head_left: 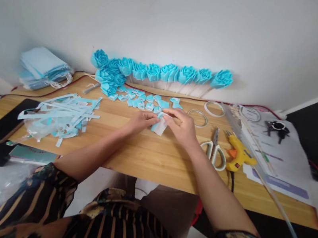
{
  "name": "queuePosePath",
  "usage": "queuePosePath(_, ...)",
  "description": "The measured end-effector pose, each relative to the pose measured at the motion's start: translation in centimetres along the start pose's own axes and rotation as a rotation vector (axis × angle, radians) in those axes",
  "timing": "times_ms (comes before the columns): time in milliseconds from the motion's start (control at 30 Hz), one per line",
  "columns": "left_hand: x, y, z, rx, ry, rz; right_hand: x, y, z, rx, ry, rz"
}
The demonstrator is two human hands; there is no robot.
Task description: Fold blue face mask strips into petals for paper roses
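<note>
Over the middle of the wooden table, my left hand (pixel 143 120) and my right hand (pixel 182 127) meet at a small blue and white fabric piece (pixel 160 126). The fingertips of both hands pinch its upper edge, and its pale end hangs down between them. Just beyond the hands lie several small folded blue pieces (pixel 142 97). Farther back, a row of blue fabric flowers (pixel 169 72) on thin stems leans against the wall, with more flowers heaped at its left end.
On the wooden table (pixel 140 158), cut strips (pixel 63 114), a phone (pixel 9 119) and stacked blue masks (pixel 43 66) are at left. Scissors (pixel 214 150), a yellow glue gun (pixel 239 154), tape rolls (pixel 215 109), papers (pixel 287 163) and keys (pixel 278 128) are at right.
</note>
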State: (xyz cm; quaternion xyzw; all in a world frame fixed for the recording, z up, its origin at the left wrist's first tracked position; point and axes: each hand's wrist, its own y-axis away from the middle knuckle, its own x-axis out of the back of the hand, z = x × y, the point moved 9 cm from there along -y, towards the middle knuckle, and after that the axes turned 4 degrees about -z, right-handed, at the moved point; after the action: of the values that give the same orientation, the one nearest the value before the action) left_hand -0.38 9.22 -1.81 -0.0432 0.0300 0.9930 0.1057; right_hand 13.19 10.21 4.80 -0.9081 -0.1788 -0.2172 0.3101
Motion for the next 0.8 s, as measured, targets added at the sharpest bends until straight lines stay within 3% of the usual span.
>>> queuePosePath(100, 0.7, -0.2, -0.4, 0.017, 0.281, 0.072, 0.8, 0.1, -1.5, 0.179, 0.111, 0.046)
queuePosePath(233, 0.8, -0.2, -0.7, 0.055, 0.504, 0.088, 0.2, 0.2, -2.5, 0.335, 0.343, 0.021)
queuePosePath(500, 0.6, -0.3, -1.0, 0.023, 0.510, 0.081, -1.9, 0.4, -2.8, 0.408, 0.461, -0.114)
queuePosePath(800, 0.4, -0.2, -0.7, 0.014, 0.552, 0.111, -3.1, 0.7, -3.0, 0.413, 0.500, -0.143)
